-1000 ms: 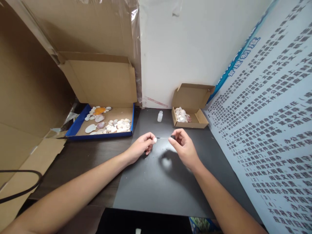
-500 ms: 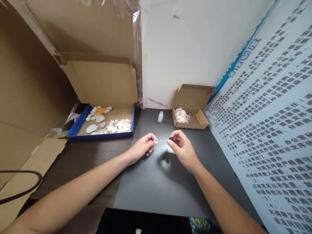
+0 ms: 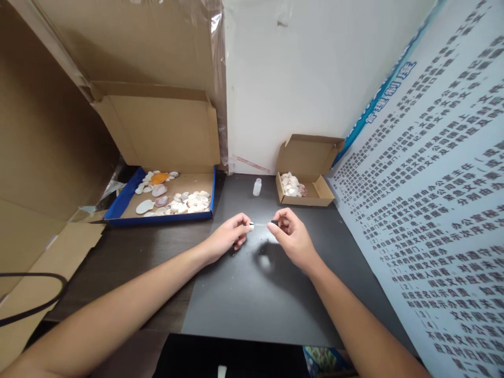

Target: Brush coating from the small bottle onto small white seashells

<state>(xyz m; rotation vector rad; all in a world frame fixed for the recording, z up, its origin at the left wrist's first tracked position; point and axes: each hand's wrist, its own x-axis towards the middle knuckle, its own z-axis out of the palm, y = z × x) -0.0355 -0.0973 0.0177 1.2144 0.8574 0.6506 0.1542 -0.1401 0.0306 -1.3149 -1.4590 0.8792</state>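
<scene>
The person's left hand [image 3: 232,234] pinches a small white piece [image 3: 251,227] between thumb and fingertips, above the dark mat [image 3: 252,299] on the bench [image 3: 145,262]. The right hand [image 3: 294,239] pinches a black cap [image 3: 274,223], whose thin pale stem [image 3: 260,224] reaches across to the white piece. A small translucent bottle [image 3: 257,188] stands uncapped behind the hands, between a blue-edged box [image 3: 157,221] of shells [image 3: 192,202] and a smaller cardboard box [image 3: 309,201].

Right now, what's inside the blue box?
The blue box has a pile of whitish shells near the front and an orange shell among white ones at the back. Some brown floor shows. Anything underneath the shells is covered, so I can't tell.
</scene>
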